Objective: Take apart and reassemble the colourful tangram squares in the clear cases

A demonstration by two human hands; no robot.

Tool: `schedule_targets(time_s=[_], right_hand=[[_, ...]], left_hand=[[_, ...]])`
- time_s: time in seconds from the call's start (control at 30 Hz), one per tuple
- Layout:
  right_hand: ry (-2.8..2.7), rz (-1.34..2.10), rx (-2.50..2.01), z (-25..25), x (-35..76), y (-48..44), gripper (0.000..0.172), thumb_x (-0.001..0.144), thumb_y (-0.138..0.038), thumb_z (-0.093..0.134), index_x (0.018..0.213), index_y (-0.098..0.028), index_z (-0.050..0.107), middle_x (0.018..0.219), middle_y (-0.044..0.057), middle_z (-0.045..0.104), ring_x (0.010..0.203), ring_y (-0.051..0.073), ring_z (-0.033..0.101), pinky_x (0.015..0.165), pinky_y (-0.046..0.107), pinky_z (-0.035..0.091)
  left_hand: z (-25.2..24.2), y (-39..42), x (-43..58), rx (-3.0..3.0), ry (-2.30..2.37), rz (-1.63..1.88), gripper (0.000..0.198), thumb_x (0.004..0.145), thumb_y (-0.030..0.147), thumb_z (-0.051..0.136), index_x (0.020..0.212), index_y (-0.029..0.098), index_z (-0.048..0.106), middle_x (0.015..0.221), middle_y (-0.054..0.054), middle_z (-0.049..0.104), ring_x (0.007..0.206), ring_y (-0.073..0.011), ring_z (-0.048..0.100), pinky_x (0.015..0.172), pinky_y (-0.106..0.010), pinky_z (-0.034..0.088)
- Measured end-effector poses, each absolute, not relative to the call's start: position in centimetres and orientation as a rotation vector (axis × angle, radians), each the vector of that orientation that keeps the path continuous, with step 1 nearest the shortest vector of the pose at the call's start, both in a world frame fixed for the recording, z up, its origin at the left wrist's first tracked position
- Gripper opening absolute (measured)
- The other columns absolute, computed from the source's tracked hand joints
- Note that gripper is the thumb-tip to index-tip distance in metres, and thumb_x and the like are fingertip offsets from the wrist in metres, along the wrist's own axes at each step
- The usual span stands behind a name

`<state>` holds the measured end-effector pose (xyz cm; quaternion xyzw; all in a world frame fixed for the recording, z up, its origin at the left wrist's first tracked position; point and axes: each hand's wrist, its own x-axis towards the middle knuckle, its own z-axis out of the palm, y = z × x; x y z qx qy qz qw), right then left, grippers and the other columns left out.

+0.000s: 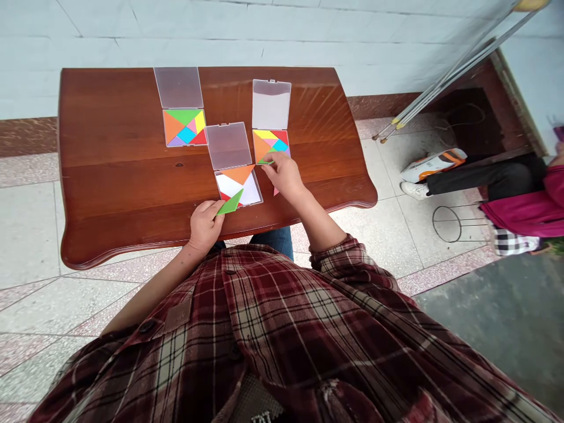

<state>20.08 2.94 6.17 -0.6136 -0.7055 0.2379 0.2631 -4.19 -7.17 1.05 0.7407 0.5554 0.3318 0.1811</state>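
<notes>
My left hand (pixel 205 224) is closed on a green triangle piece (pixel 231 202), holding it over the lower left corner of the near puzzle box (pixel 247 191), which holds an orange triangle (pixel 239 174) and a red piece at its edge. My right hand (pixel 284 174) rests with curled fingers at the lower edge of the right puzzle box (pixel 270 144), touching a green piece there; whether it grips that piece I cannot see. A pink piece (pixel 275 191) lies on the table under that hand.
A third, filled puzzle box (pixel 185 126) with its clear lid open lies at the back left of the brown wooden table (pixel 110 176). Another person's legs and shoes (pixel 434 167) are on the floor to the right, beside a wire ring stand (pixel 449 223).
</notes>
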Motion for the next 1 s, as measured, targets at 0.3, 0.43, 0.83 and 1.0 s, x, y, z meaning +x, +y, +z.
schedule_targets(time_s=[0.3,0.43,0.83,1.0], right_hand=[[-1.607,1.733,-1.327,7.5,18.9,-2.7,0.019,0.078,-0.036,0.071,0.082,-0.019,0.065,0.070,-0.003,0.062,0.057,0.008,0.051,0.052,0.020,0.041],[-1.470,1.962,-1.316,7.4,18.4,-3.3,0.015,0.067,-0.026,0.079,0.074,-0.019,0.067,0.066,-0.003,0.064,0.061,0.008,0.053,0.051,0.018,0.040],[-0.946,1.759,-1.498,5.9,19.6,-4.4,0.025,0.068,-0.029,0.080,0.072,-0.018,0.058,0.062,-0.004,0.063,0.048,0.004,0.052,0.041,0.015,0.031],[-0.916,1.488,-1.570,5.0,19.7,-4.1,0.026,0.072,-0.025,0.075,0.086,-0.020,0.054,0.062,-0.007,0.063,0.049,0.006,0.057,0.045,0.015,0.036]], left_hand=[[0.3,-7.2,-4.7,2.384,1.357,0.775,0.039,0.092,0.025,0.041,0.119,0.019,0.068,0.106,-0.011,0.069,0.096,-0.0218,0.062,0.089,-0.037,0.052],[0.5,-7.2,-4.6,2.457,1.297,0.747,0.039,0.095,0.027,0.038,0.118,0.018,0.068,0.103,-0.011,0.070,0.093,-0.0218,0.062,0.086,-0.037,0.052],[2.1,-6.9,-3.8,1.963,1.609,0.917,0.034,0.090,0.024,0.048,0.121,0.017,0.059,0.094,-0.005,0.066,0.081,-0.0166,0.060,0.081,-0.031,0.050],[2.0,-6.8,-3.7,1.996,1.609,0.884,0.031,0.089,0.022,0.046,0.114,0.017,0.062,0.095,-0.006,0.066,0.086,-0.0176,0.060,0.082,-0.030,0.049]])
